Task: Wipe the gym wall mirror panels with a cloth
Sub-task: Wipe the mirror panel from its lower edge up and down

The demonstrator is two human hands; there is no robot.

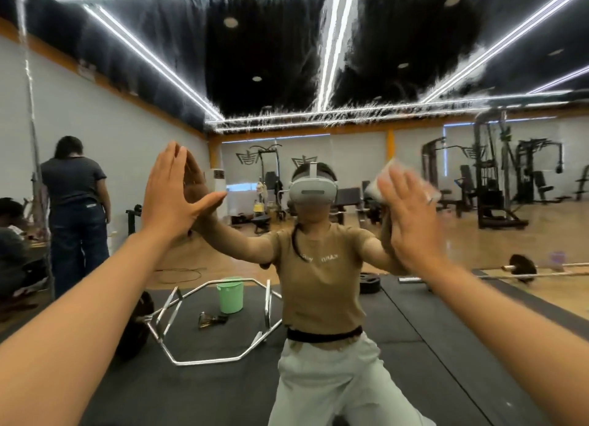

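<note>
Cloth [387,183] under flat right hand [411,221]

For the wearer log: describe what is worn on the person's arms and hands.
Both forearms are bare up to the frame edge, with no sleeve showing. The left hand wears no glove or jewellery. The right hand is gloveless too; a small glint near one finger may be a ring, too blurred to confirm.

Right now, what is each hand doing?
Left hand: open, fingers straight, flat against the mirror, holding nothing.
Right hand: open, straight fingers pressing the cloth onto the mirror.
</note>
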